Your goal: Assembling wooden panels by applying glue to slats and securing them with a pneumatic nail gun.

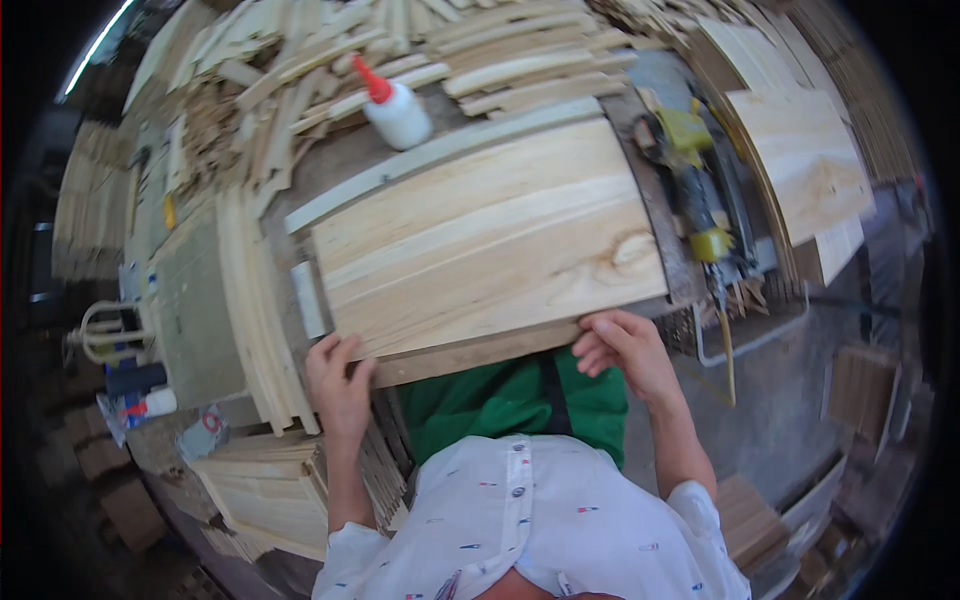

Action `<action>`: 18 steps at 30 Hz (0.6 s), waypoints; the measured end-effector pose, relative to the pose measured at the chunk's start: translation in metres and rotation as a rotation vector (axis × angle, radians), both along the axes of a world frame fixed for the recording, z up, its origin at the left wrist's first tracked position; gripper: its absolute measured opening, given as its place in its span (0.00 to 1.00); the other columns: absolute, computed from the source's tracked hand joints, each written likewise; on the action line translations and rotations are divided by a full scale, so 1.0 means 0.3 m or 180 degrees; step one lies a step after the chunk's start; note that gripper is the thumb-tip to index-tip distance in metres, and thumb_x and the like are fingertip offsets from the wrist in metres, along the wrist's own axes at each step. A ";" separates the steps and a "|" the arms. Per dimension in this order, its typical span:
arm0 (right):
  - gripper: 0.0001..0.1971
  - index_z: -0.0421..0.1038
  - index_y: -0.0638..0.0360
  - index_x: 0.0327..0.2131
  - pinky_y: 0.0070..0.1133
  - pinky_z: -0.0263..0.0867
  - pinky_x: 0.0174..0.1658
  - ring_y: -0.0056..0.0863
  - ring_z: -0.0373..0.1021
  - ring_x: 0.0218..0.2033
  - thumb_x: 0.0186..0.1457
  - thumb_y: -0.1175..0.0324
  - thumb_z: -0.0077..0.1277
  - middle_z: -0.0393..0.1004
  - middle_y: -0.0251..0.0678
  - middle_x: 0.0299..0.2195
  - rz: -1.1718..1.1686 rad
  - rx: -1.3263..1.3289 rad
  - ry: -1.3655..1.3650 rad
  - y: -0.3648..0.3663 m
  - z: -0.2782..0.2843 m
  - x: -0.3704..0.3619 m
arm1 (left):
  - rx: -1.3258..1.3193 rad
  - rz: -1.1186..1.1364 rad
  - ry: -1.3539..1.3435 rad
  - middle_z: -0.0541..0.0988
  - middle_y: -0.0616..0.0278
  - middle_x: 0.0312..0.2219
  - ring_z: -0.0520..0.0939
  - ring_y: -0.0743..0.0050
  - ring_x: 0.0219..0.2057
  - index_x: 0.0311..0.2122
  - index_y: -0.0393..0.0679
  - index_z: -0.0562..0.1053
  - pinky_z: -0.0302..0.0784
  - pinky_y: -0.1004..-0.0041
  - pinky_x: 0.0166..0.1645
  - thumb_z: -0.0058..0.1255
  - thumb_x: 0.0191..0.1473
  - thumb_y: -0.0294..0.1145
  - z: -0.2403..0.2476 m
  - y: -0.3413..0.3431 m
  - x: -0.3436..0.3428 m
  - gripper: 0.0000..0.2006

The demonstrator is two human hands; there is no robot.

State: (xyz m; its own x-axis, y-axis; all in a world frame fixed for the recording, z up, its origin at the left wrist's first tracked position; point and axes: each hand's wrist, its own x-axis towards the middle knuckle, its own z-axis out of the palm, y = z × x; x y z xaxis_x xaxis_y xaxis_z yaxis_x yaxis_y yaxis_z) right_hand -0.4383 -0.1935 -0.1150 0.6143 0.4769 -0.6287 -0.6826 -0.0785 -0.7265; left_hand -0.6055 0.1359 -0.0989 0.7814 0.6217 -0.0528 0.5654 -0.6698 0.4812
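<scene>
At a workbench point(325, 165), with fingers parted on the left hand point(338, 372), half-curled on the right hand point(622, 345), pinch unclear, at near corners of the board point(490, 235) lying there, best press evenly. Keep square to the pale strip point(440, 148) along the board's far edge.

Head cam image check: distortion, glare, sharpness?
Head view: fisheye bows straight edges, black vignette around the rim; head view: light strip blown out, upper left, left margin dim; head view: wooden panel fairly evenly lit, grain readable.
</scene>
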 end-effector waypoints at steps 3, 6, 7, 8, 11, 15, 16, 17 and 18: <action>0.14 0.69 0.68 0.44 0.19 0.72 0.28 0.27 0.75 0.26 0.63 0.65 0.44 0.77 0.43 0.30 0.0012 0.0073 -0.0200 0.014 0.015 -0.026 | 0.0500 -0.1074 -0.0473 0.68 0.50 0.53 0.66 0.51 0.55 0.46 0.40 0.74 0.61 0.62 0.60 0.62 0.44 0.29 0.062 -0.013 0.123 0.21; 0.13 0.69 0.67 0.44 0.19 0.72 0.28 0.27 0.76 0.26 0.63 0.67 0.44 0.77 0.43 0.30 -0.0019 0.0072 -0.0342 0.024 0.022 -0.055 | -0.0200 -0.0923 -0.1248 0.66 0.50 0.54 0.63 0.48 0.58 0.54 0.39 0.67 0.59 0.59 0.61 0.62 0.43 0.28 0.055 0.017 0.411 0.30; 0.13 0.69 0.67 0.44 0.19 0.72 0.28 0.27 0.76 0.27 0.63 0.68 0.43 0.77 0.43 0.30 -0.0058 -0.0036 -0.0364 0.025 0.025 -0.066 | -0.0329 -0.0870 -0.1689 0.66 0.49 0.54 0.63 0.47 0.57 0.56 0.39 0.64 0.58 0.58 0.61 0.62 0.43 0.28 0.042 0.033 0.532 0.33; 0.12 0.69 0.67 0.44 0.19 0.72 0.28 0.27 0.76 0.27 0.63 0.68 0.43 0.77 0.43 0.31 -0.0064 -0.0048 -0.0394 0.024 0.028 -0.076 | -0.0062 -0.0746 -0.1797 0.66 0.49 0.54 0.63 0.47 0.56 0.57 0.39 0.62 0.59 0.58 0.61 0.63 0.42 0.29 0.030 0.053 0.645 0.35; 0.13 0.69 0.68 0.44 0.19 0.72 0.29 0.27 0.76 0.27 0.62 0.68 0.44 0.77 0.44 0.31 -0.0112 0.0008 -0.0554 0.009 0.042 -0.105 | 0.0299 -0.0388 -0.1744 0.66 0.46 0.50 0.66 0.46 0.52 0.58 0.40 0.59 0.60 0.57 0.58 0.67 0.38 0.32 -0.018 0.090 0.869 0.41; 0.13 0.69 0.68 0.44 0.19 0.72 0.29 0.28 0.76 0.27 0.62 0.69 0.44 0.77 0.44 0.31 -0.0233 -0.0046 -0.0689 -0.011 0.057 -0.122 | 0.0120 -0.0209 -0.1436 0.68 0.45 0.44 0.69 0.45 0.48 0.53 0.41 0.61 0.65 0.56 0.54 0.68 0.37 0.35 -0.052 0.100 0.946 0.37; 0.13 0.69 0.68 0.44 0.20 0.72 0.29 0.28 0.76 0.28 0.62 0.69 0.44 0.77 0.45 0.32 -0.0229 -0.0047 -0.0679 -0.009 0.060 -0.123 | 0.0224 -0.0261 -0.1575 0.69 0.46 0.44 0.71 0.45 0.47 0.51 0.39 0.63 0.67 0.56 0.52 0.68 0.37 0.35 -0.049 0.099 0.938 0.35; 0.13 0.69 0.68 0.45 0.20 0.72 0.30 0.28 0.76 0.28 0.62 0.68 0.44 0.77 0.45 0.32 -0.0252 -0.0149 -0.0619 -0.003 0.064 -0.127 | 0.0300 -0.0272 -0.1710 0.69 0.46 0.44 0.71 0.45 0.47 0.51 0.39 0.63 0.67 0.56 0.52 0.68 0.37 0.35 -0.038 0.102 0.932 0.35; 0.13 0.69 0.68 0.45 0.20 0.72 0.30 0.28 0.76 0.28 0.62 0.68 0.44 0.77 0.45 0.32 -0.0207 -0.0051 -0.0653 0.008 0.067 -0.128 | 0.0168 -0.0252 -0.1812 0.70 0.46 0.43 0.72 0.46 0.46 0.50 0.39 0.64 0.68 0.57 0.51 0.68 0.37 0.35 -0.023 0.103 0.920 0.34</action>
State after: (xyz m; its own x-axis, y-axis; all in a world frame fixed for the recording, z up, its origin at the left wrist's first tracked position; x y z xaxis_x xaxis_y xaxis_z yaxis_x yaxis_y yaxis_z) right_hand -0.4767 -0.1910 -0.0948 0.7592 0.4230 -0.4946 -0.5246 -0.0519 -0.8497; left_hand -0.3296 0.1667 -0.1058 0.7219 0.5506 0.4191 0.1744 -0.7309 0.6598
